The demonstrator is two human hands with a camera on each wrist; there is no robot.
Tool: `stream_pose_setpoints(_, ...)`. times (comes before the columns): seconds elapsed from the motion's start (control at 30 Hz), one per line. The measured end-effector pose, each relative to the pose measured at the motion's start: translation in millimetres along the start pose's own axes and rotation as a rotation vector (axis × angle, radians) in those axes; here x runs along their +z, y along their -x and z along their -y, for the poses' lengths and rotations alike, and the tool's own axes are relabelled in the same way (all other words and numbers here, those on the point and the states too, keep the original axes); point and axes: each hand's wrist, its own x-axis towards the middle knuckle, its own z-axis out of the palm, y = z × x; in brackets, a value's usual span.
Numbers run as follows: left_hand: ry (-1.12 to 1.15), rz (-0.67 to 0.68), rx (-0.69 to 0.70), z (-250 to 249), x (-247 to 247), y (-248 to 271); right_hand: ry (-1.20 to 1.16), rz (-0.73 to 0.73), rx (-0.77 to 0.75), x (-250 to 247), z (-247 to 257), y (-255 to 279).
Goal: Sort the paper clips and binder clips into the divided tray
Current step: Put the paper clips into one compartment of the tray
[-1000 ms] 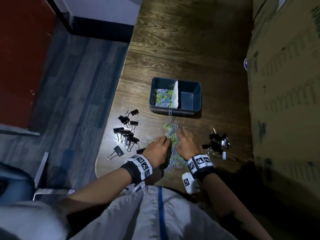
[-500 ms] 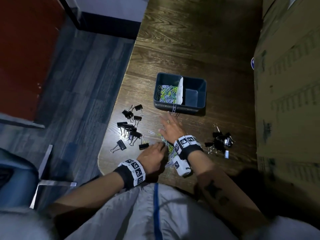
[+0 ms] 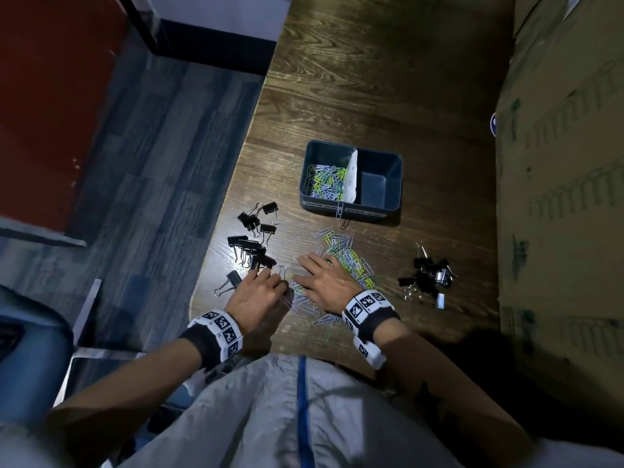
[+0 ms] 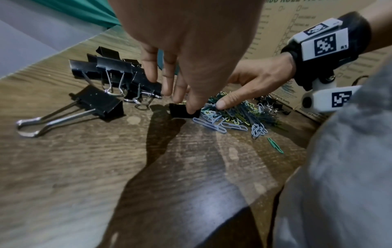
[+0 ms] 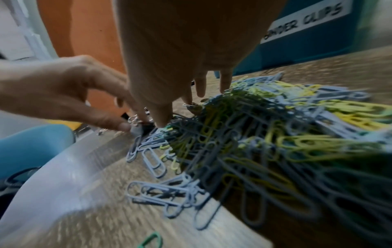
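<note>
The dark blue divided tray [image 3: 391, 211] has coloured paper clips [image 3: 326, 182] in its left compartment; the right compartment holds nothing. A loose heap of paper clips [image 3: 351, 261] lies in front of it. My right hand [image 3: 314, 266] rests flat on that heap's left side, fingers straight and spread [image 5: 224, 83]. My left hand [image 3: 270, 276] is just beside it. In the left wrist view its thumb and fingers [image 4: 192, 107] pinch a small black binder clip [image 4: 180, 112] that sits on the table at the heap's edge.
Black binder clips lie in one group on the left [image 3: 253, 244] and another on the right [image 3: 425, 280]. One large binder clip [image 3: 229, 282] lies apart near the table's left edge. A cardboard box [image 3: 560, 197] walls the right side. The wooden table [image 3: 371, 79] extends beyond the tray.
My right hand, stretched toward the tray front half a second ago, has drawn back onto the paper-clip heap. My left hand has shifted slightly toward the left binder clips.
</note>
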Motion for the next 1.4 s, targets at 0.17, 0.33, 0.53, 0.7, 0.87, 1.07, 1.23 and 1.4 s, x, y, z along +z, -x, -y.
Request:
stream_pose_setpoints(0.17,0.063,-0.048,-0.006,5,-5,13,-0.003,-0.126,0.011,4,-12,15)
stream_pose_setpoints(0.33,0.074,-0.125,-0.015,12,-3,23,-0.102,-0.296,0.153,1,-18,15)
stream_pose_setpoints(0.53,0.068,-0.082,0.202,-13,10,4,-0.316,-0.135,0.464,-20,-30,-12)
stream_pose_setpoints(0.7,0.065,0.025,0.018,-16,5,-48,-0.285,-0.078,0.415,-18,-20,3)
stream_pose_setpoints(0.87,0.138,0.067,-0.013,-18,-8,-83,-0.333,-0.157,0.403,-14,-18,34)
stream_pose_setpoints(1.07,0.222,0.004,0.043,-19,-19,-99,-0.390,-0.081,0.809,-15,-24,59)
stream_pose_setpoints(1.23,0.443,-0.076,-0.054,-21,-23,-101,-0.429,-0.095,0.793,-10,-23,50)
stream_pose_setpoints(1.4,0.579,-0.142,-0.084,-13,-37,-105,-0.542,-0.259,0.845,-26,-30,38)
